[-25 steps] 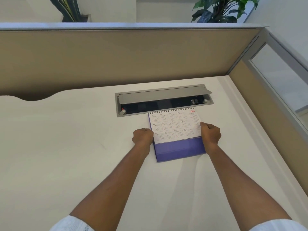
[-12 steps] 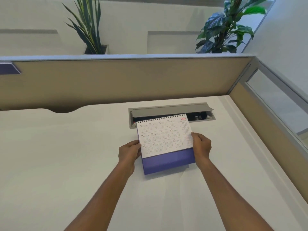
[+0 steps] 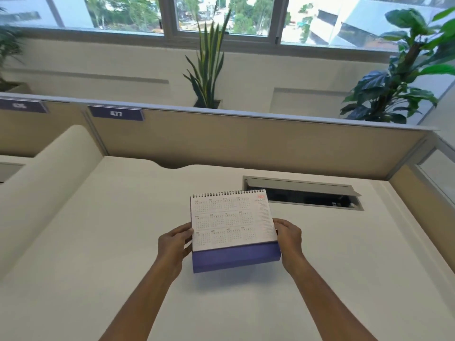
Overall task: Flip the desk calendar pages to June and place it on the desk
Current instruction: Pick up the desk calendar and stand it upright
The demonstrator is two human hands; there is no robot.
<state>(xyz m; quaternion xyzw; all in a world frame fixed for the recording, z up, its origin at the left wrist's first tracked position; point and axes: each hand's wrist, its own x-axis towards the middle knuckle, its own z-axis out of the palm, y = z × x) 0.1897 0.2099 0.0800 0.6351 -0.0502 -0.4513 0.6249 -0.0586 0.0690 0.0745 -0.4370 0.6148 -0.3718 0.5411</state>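
Note:
The desk calendar [image 3: 232, 225] is a spiral-bound pad on a purple stand. Its front page is white and shows a whole-year overview in small print. I hold it in the air above the white desk [image 3: 98, 242], its shadow on the surface below. My left hand [image 3: 174, 242] grips its left edge and my right hand [image 3: 288, 238] grips its right edge. The fingers of both hands are hidden behind the calendar.
A grey cable tray [image 3: 302, 193] with its lid raised is sunk into the desk behind the calendar. A beige partition [image 3: 246, 141] bounds the back and the right side. A rounded white divider [image 3: 49, 175] rises on the left. Potted plants [image 3: 209, 70] stand beyond the partition.
The calendar stood on the desk a second ago with both fists at its sides. Now both hands have lifted it off the surface and toward me. My view has tilted upward.

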